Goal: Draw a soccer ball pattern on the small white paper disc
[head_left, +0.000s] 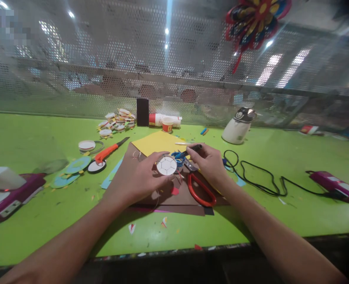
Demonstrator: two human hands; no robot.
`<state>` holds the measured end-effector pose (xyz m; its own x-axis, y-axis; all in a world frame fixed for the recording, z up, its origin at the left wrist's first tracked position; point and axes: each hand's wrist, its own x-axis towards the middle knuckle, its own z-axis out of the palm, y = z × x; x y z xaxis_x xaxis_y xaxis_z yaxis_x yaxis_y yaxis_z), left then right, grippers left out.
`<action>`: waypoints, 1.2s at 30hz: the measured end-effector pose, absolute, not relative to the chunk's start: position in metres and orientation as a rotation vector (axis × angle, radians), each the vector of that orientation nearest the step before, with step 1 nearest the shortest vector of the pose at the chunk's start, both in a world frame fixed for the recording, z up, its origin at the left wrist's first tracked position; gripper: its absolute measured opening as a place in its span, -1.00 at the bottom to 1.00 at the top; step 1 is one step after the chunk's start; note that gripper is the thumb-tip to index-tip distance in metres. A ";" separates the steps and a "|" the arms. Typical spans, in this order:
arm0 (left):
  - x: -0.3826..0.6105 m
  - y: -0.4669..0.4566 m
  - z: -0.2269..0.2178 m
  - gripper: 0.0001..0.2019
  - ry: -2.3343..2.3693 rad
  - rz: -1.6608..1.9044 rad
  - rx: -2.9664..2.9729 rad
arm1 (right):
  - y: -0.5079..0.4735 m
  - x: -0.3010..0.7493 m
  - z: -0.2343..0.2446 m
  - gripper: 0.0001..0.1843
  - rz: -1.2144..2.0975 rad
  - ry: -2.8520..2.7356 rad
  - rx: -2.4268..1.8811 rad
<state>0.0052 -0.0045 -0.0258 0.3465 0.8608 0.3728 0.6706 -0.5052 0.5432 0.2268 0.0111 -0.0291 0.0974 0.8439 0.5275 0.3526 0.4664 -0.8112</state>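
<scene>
While left hand (143, 173) pinches white disc (166, 165) | right hand (211, 162) grips black pen (196, 148) | disc between hands

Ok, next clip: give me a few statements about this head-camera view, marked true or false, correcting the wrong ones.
1. The left hand holds a round white piece with black lines on it. True.
2. The right hand grips the red-handled scissors. False: the right hand holds a black pen; the red-handled scissors lie on the brown paper.
3. The yellow sheet lies on the far side of the hands, overlapping the brown paper. True.
4. The black phone lies flat under the kettle. False: the black phone stands upright, well to the left of the kettle.
5. The tabletop is green. True.
</scene>
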 end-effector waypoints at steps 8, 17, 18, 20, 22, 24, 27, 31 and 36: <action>0.004 -0.001 -0.031 -0.45 1.359 0.876 2.382 | 0.013 0.229 -0.027 -0.65 0.432 -1.397 -1.128; 0.005 -0.001 -0.030 -0.46 1.392 0.871 2.397 | 0.016 0.235 -0.029 -0.62 0.441 -1.381 -1.119; 0.004 0.000 -0.030 -0.45 1.397 0.871 2.399 | 0.016 0.234 -0.030 -0.63 0.449 -1.388 -1.119; 0.004 0.000 -0.030 -0.42 1.407 0.871 2.395 | 0.015 0.232 -0.031 -0.66 0.469 -1.407 -1.118; 0.003 0.001 -0.030 -0.40 1.413 0.872 2.387 | 0.014 0.230 -0.032 -0.68 0.489 -1.431 -1.113; 0.003 0.001 -0.030 -0.39 1.415 0.878 2.374 | 0.015 0.228 -0.033 -0.69 0.505 -1.459 -1.113; 0.003 0.001 -0.030 -0.40 1.405 0.882 2.357 | 0.016 0.228 -0.037 -0.71 0.529 -1.515 -1.127; 0.003 0.005 -0.030 -0.41 1.369 0.831 2.341 | 0.019 0.230 -0.041 -0.76 0.556 -1.595 -1.164; 0.002 0.009 -0.031 -0.47 1.348 0.774 2.369 | 0.017 0.232 -0.036 -0.69 0.532 -1.561 -1.221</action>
